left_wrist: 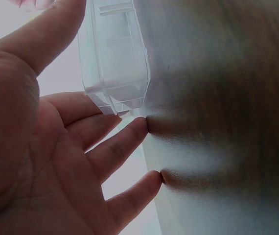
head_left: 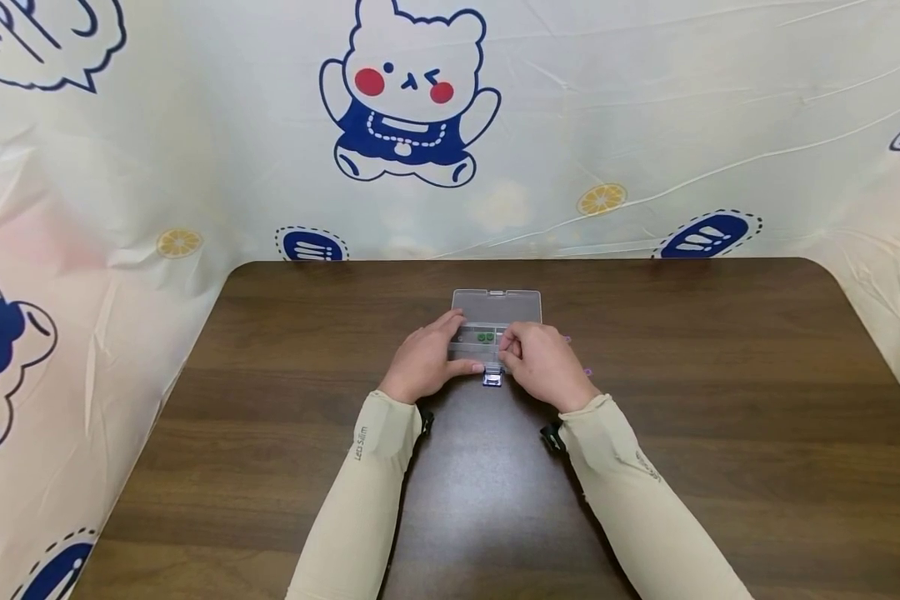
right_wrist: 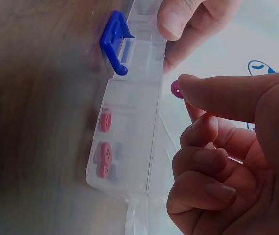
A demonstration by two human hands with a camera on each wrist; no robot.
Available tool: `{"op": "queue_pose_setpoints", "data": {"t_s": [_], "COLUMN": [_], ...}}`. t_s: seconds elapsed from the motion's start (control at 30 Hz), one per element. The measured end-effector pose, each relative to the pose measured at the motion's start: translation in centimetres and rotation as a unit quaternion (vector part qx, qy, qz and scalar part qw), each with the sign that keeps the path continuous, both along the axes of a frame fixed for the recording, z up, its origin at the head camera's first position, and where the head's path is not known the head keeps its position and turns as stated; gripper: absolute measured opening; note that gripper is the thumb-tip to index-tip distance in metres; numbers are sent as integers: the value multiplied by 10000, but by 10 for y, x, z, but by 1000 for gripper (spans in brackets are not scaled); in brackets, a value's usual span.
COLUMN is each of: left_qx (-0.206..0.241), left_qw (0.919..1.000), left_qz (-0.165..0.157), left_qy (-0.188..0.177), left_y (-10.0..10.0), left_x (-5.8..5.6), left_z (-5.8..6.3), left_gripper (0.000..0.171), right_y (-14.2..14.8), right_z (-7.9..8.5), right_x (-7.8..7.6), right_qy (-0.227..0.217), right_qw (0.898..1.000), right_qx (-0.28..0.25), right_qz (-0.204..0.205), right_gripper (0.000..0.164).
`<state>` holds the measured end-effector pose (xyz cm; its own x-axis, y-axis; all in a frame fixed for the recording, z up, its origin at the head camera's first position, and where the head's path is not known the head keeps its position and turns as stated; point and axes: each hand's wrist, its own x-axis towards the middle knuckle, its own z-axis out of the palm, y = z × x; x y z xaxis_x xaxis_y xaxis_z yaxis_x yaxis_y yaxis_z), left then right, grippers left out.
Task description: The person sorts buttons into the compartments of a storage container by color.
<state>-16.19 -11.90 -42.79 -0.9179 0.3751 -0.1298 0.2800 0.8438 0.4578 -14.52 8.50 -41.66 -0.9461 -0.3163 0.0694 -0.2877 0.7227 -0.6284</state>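
Observation:
A clear plastic compartment box (head_left: 465, 359) sits on the table with its lid (head_left: 487, 307) swung open to the back and a blue latch (right_wrist: 113, 43) at its front. My left hand (head_left: 424, 360) holds the box's left end, thumb at the front rim and fingers along the side. Two of its fingertips touch the table in the left wrist view. Over the box's right part, my right hand (head_left: 543, 360) pinches a small purple button (right_wrist: 176, 90) between thumb and index finger, the other fingers curled. Green buttons (head_left: 485, 337) lie in a back compartment; pinkish-red buttons (right_wrist: 105, 154) show through the front wall.
Just right of the box, partly behind the right hand, small purple pieces (head_left: 587, 372) lie on the brown wooden table (head_left: 720, 400). A pale printed curtain (head_left: 540, 125) hangs around the table's back and sides.

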Motion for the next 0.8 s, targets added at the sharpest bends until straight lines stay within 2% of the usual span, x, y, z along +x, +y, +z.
{"op": "queue_pose_setpoints", "data": {"t_s": [0.3, 0.8], "left_qx": [-40, -61], "left_qw": [9999, 10000], "left_qz": [7, -33], "left_qy": [-98, -38], "left_y": [0, 0], "left_x": [-1, -1], "left_z": [1, 2], "left_gripper": [85, 86], "right_y": [-7, -15], "right_z": [-3, -10], "right_x": [-2, -6], "right_qy": [-52, -177], "right_qw": [10000, 9998], "right_qx": [32, 63], "right_qz": [23, 22], "right_gripper": [7, 5]}}
